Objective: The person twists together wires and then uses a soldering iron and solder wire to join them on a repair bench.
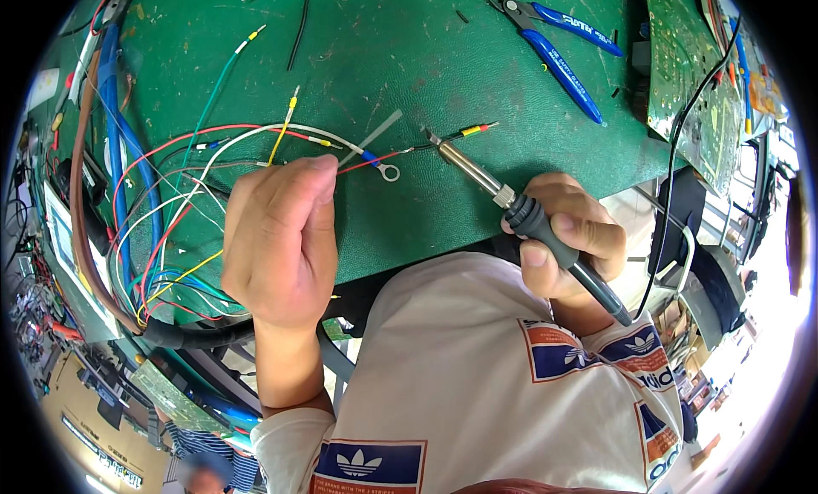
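My left hand (pixel 281 247) is closed at the left centre, pinching a translucent strip (pixel 379 129) that sticks up from its fingertips. My right hand (pixel 567 238) grips a soldering iron (pixel 532 221) with a dark handle and steel barrel, its tip angled up-left beside a red wire (pixel 378 160) with a black sleeved section and yellow-red end. A white wire with a blue-sleeved ring terminal (pixel 390 172) lies by my left fingertips. Several coloured wires (pixel 153 204) with small ferrules fan out behind my left hand.
Blue-handled cutters (pixel 554 63) and black sleeve pieces (pixel 298 34) lie on the green mat (pixel 409 221). A circuit board (pixel 682 85) and black cord stand at right. Thick cables (pixel 111 153) run along the left. A person in striped clothing (pixel 243 460) is at lower left.
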`<act>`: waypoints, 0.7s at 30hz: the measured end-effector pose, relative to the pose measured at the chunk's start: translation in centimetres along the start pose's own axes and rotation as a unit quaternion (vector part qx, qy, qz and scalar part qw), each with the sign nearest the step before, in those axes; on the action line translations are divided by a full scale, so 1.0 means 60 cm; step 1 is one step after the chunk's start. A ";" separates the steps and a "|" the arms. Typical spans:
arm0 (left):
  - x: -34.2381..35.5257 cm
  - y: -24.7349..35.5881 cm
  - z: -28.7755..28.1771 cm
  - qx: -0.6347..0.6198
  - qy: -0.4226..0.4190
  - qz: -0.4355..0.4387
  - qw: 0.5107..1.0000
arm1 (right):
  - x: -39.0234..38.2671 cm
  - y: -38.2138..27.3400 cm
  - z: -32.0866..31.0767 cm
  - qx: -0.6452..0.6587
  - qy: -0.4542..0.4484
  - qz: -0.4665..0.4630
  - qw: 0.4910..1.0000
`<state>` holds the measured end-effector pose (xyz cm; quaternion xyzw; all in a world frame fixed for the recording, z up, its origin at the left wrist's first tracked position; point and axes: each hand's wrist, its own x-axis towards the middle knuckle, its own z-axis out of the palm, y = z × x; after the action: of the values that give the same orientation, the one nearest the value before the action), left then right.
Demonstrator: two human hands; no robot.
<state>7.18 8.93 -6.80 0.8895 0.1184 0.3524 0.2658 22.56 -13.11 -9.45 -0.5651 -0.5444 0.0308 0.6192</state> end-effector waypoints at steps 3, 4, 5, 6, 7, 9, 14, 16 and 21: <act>0.006 0.000 -0.003 -0.001 -0.009 0.019 1.000 | 0.001 0.002 0.002 -0.004 0.000 -0.005 1.000; 0.007 0.000 -0.003 0.002 -0.009 0.021 1.000 | 0.000 0.003 0.002 -0.004 0.001 -0.006 1.000; 0.008 0.000 -0.002 0.005 -0.010 0.024 1.000 | -0.001 0.003 0.002 -0.004 0.001 -0.008 1.000; 0.008 0.000 -0.001 0.008 -0.011 0.026 1.000 | -0.002 0.004 0.002 -0.004 0.002 -0.009 1.000; 0.008 0.000 0.000 0.009 -0.011 0.027 1.000 | -0.002 0.004 0.002 -0.003 0.001 -0.009 1.000; 0.008 0.000 0.001 0.008 -0.011 0.029 0.999 | -0.002 0.004 0.003 -0.001 -0.001 -0.009 1.000; 0.008 -0.001 0.001 0.003 -0.016 0.036 0.999 | -0.005 0.004 0.005 -0.010 0.008 -0.008 1.000; 0.008 -0.001 0.002 0.003 -0.016 0.037 0.999 | -0.005 0.004 0.005 -0.015 0.010 -0.009 1.000; 0.008 0.000 0.002 0.006 -0.018 0.038 0.999 | -0.003 0.004 0.006 -0.014 0.010 -0.013 1.000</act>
<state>7.62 9.09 -6.59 0.9011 0.0816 0.3451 0.2494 22.41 -12.91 -9.84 -0.5673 -0.5458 0.0096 0.6166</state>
